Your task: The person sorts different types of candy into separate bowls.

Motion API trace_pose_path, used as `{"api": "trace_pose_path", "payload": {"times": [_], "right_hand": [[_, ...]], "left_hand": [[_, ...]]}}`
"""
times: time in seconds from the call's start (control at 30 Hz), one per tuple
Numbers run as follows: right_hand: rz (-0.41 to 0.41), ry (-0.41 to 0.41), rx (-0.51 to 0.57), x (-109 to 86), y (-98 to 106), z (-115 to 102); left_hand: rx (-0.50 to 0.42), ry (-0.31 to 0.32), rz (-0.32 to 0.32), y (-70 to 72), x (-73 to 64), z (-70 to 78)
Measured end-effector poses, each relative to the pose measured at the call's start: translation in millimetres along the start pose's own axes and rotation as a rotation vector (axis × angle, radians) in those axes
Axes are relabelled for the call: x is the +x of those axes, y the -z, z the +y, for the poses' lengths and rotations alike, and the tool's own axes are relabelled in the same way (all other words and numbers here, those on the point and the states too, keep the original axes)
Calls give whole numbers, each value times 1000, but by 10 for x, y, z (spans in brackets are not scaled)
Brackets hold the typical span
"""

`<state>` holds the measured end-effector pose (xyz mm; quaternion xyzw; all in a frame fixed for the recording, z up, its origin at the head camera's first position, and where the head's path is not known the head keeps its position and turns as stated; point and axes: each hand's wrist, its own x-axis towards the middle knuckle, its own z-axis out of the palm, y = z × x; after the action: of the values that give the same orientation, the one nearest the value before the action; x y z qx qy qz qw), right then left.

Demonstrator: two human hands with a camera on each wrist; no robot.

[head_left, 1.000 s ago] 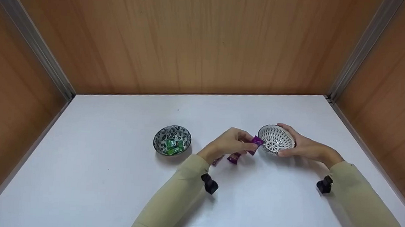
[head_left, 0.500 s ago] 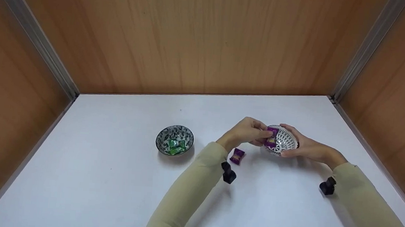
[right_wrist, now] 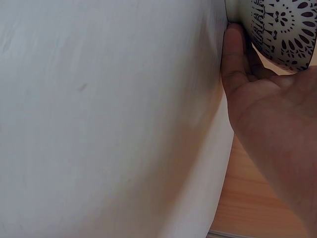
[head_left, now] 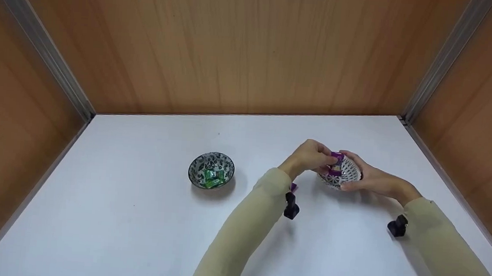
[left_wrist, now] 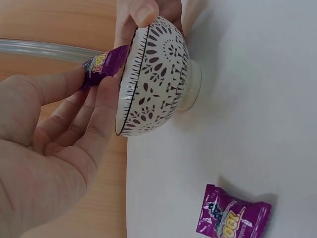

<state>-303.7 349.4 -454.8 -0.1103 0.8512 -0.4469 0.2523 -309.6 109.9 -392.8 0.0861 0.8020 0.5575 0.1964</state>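
Observation:
My left hand (head_left: 312,155) pinches a purple wrapped candy (left_wrist: 105,65) between thumb and fingers, at the rim of a small white bowl with a dark pattern (left_wrist: 161,74). In the head view this candy overlaps the bowl's mouth. My right hand (head_left: 369,177) grips the same bowl from the right side, thumb on the near rim and fingers behind. The bowl's foot faces the table; whether it touches the table I cannot tell. Another purple candy (left_wrist: 233,215) lies on the table near the bowl, mostly covered by the left sleeve in the head view.
To the left stands a second bowl, dark-patterned (head_left: 212,158), with green wrapped candies (head_left: 214,178) in it. The white table (head_left: 94,196) is bordered by a wooden panel (head_left: 252,47) behind and others at both sides.
My left hand has moved right and slightly away from me, bringing its candy from beside the white bowl to over its mouth. The right hand keeps its grip with little change.

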Motion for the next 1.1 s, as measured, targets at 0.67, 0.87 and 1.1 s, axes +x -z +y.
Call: {"api": "trace_pose_path", "payload": {"times": [0.67,0.87,1.1], "right_hand": [[-10,27,22,-8,-51,-57],[-15,41,25,-1,-39,-50],[-20,54,26,9,-29,-24]], "left_hand": [[-22,49,68,-9,-27,-50],[-25,49,69,-2,-37,-50],[-34,58,57,-5,-64,-37]]}}
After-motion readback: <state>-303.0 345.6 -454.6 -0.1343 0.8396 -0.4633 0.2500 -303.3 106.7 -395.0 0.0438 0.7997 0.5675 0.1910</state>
